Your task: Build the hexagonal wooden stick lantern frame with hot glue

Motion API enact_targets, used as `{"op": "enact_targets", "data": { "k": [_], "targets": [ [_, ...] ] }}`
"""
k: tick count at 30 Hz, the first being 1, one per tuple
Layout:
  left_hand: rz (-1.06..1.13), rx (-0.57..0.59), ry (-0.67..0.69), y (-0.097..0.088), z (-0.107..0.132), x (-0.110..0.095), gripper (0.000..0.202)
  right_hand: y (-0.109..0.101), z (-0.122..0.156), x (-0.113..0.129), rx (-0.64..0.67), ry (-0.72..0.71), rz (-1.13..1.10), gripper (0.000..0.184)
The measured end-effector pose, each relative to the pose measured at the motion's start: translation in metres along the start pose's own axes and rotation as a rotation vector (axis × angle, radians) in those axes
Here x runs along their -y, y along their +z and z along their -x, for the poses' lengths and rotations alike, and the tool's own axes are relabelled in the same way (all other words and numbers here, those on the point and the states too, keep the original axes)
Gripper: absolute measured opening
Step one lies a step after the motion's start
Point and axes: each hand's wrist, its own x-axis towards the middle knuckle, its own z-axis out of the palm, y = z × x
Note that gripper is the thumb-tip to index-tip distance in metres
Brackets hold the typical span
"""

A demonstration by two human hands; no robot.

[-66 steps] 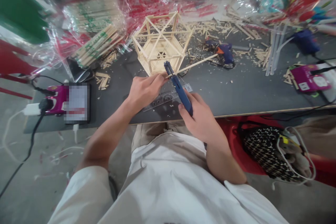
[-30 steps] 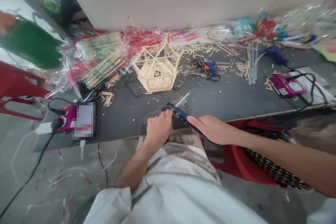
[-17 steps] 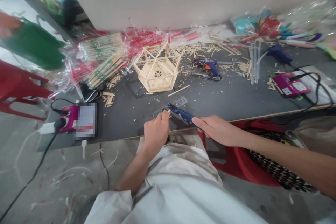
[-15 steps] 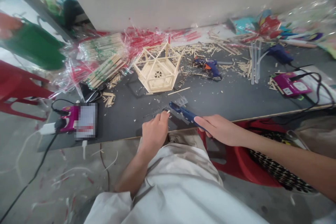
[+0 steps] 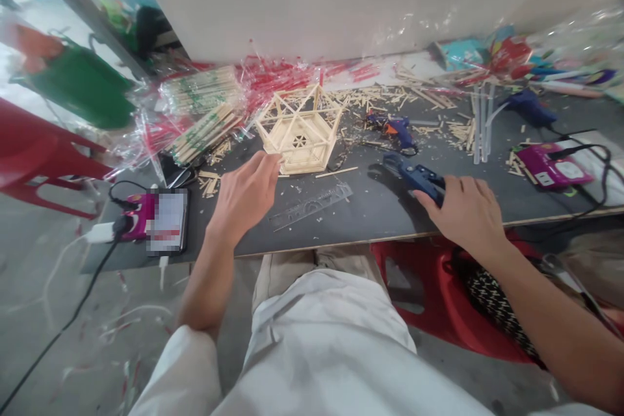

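Note:
My left hand (image 5: 247, 194) is closed in a pinch beside the near left edge of a hexagonal wooden stick frame (image 5: 312, 159). A short pale piece of wooden stick seems to show at its fingertips, partly hidden by them. On the right, my right hand (image 5: 465, 211) is around the handle end of a dark blue hand cutter (image 5: 416, 175), which points to the far left, low over the table. A clear plastic ruler (image 5: 314, 207) lies between my hands. One loose wooden stick (image 5: 336, 172) rests just in front of the frame.
Blue glue guns (image 5: 400, 130) and clear glue sticks (image 5: 480, 136) lie among wooden scraps on the right. Bundled sticks (image 5: 209, 130) sit at the left. A phone (image 5: 168, 221) and purple power strips (image 5: 556, 166) with cables lie near the table's ends. A red stool (image 5: 439, 299) stands below.
My left hand has moved forward and left from the table's front edge to the frame. My right hand has carried the cutter away to the right, uncovering the ruler.

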Motion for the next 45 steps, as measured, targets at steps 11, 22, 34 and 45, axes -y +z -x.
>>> {"op": "enact_targets", "data": {
  "k": [11,22,34,45],
  "targets": [
    [0.091,-0.091,0.115,0.038,-0.043,0.017,0.029,0.012,-0.02,0.019,-0.084,0.092,-0.162,0.062],
    [0.196,-0.235,0.139,0.071,-0.046,0.02,0.026,-0.04,-0.109,0.131,-0.376,-0.493,-0.878,0.041],
    [0.251,-0.24,0.035,0.09,-0.049,0.022,0.033,-0.01,-0.119,0.158,-0.322,-0.483,-1.041,0.032],
    [0.255,-0.244,-0.015,0.088,-0.045,0.032,0.024,-0.001,-0.125,0.155,-0.371,-0.427,-1.072,0.017]
  ]
}}
